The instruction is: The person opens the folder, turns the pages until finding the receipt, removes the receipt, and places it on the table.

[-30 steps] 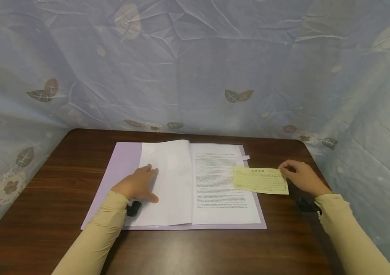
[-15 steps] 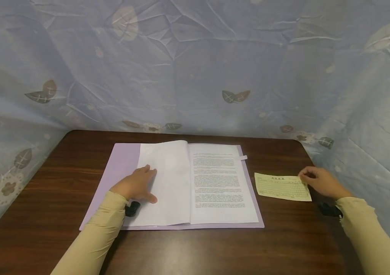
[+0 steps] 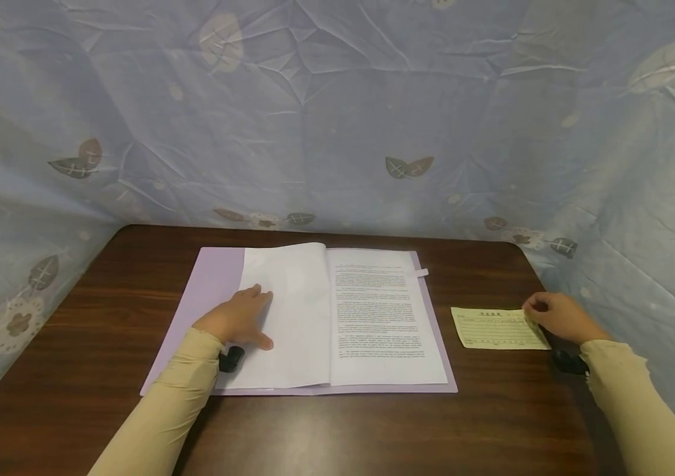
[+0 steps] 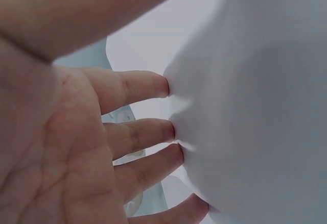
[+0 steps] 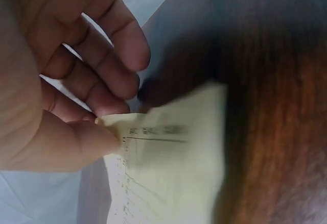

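A pale purple folder (image 3: 215,271) lies spread on the table, with a blank white page (image 3: 298,311) on its left side and a printed page (image 3: 379,330) on its right. My left hand (image 3: 238,320) rests on the blank page, fingers spread; in the left wrist view its fingertips press against the white paper (image 4: 255,132). Right of the folder, my right hand (image 3: 563,317) pinches a yellow printed slip (image 3: 498,328) near its upper right corner. The right wrist view shows the thumb over the slip's edge (image 5: 168,163) and the other fingers loosely bent behind.
A dark brown wooden table (image 3: 337,436) carries the folder. A small white tab (image 3: 420,272) sticks out past the folder's right edge. Behind and at both sides hangs a bluish cloth (image 3: 337,119) with leaf prints.
The right hand has carried the yellow slip rightward, from over the printed page to beside the folder, and a little lower. The left hand has stayed on the blank page.
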`<act>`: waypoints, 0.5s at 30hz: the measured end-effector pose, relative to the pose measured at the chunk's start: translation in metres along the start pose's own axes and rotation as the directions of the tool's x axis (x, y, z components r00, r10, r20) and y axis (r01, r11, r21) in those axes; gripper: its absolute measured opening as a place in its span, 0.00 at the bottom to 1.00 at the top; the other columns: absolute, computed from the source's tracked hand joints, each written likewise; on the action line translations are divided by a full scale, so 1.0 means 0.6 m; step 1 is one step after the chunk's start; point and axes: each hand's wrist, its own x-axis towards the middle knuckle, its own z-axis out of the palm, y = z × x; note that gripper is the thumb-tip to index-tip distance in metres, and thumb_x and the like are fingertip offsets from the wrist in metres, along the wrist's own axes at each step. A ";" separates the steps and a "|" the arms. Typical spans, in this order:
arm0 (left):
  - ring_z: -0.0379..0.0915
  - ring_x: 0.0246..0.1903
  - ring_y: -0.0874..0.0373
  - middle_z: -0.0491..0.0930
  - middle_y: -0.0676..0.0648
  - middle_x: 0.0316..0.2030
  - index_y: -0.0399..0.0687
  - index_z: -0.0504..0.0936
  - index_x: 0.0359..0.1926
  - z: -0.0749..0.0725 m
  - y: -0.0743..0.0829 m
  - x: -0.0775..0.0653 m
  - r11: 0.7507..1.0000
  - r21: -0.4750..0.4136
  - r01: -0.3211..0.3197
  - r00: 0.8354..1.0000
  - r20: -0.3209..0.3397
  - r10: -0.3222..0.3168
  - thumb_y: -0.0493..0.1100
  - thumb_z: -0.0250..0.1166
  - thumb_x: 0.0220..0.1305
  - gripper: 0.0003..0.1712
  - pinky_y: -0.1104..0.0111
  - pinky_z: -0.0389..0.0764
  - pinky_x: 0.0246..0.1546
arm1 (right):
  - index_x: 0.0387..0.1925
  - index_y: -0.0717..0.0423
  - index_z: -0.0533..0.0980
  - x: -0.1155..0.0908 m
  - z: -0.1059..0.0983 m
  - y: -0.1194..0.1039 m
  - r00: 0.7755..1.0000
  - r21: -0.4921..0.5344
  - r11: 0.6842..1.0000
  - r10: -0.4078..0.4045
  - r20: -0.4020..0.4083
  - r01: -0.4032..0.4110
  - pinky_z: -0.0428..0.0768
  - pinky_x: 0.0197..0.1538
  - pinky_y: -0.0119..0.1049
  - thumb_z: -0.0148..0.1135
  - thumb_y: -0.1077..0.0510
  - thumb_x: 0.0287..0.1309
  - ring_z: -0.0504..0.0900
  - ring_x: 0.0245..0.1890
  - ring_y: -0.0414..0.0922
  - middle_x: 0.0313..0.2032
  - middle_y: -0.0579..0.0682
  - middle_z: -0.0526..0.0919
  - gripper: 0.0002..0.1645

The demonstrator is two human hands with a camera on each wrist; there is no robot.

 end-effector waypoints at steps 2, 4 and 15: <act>0.48 0.76 0.28 0.51 0.25 0.77 0.33 0.61 0.77 0.000 0.000 0.001 1.000 0.001 -0.002 1.000 0.001 0.002 0.54 0.81 0.52 0.60 0.38 0.58 0.72 | 0.38 0.61 0.84 -0.001 0.000 0.001 1.000 -0.010 1.000 0.003 -0.003 -0.003 0.77 0.36 0.39 0.63 0.60 0.69 0.78 0.32 0.39 0.35 0.50 0.86 0.08; 0.48 0.76 0.28 0.51 0.25 0.77 0.33 0.61 0.77 0.000 0.001 0.002 1.000 -0.001 -0.002 1.000 0.002 0.002 0.54 0.81 0.52 0.60 0.38 0.57 0.73 | 0.38 0.62 0.83 -0.002 -0.002 0.001 1.000 -0.021 1.000 0.006 -0.009 -0.006 0.77 0.36 0.41 0.64 0.60 0.68 0.78 0.32 0.41 0.34 0.51 0.86 0.07; 0.50 0.75 0.28 0.53 0.25 0.76 0.34 0.63 0.76 -0.019 0.008 -0.002 0.999 0.034 -0.008 1.000 -0.027 0.009 0.56 0.80 0.53 0.58 0.36 0.60 0.71 | 0.51 0.61 0.82 0.013 0.018 -0.134 0.971 0.032 0.999 0.014 -0.237 -0.006 0.79 0.43 0.58 0.57 0.53 0.75 0.82 0.42 0.59 0.49 0.64 0.82 0.17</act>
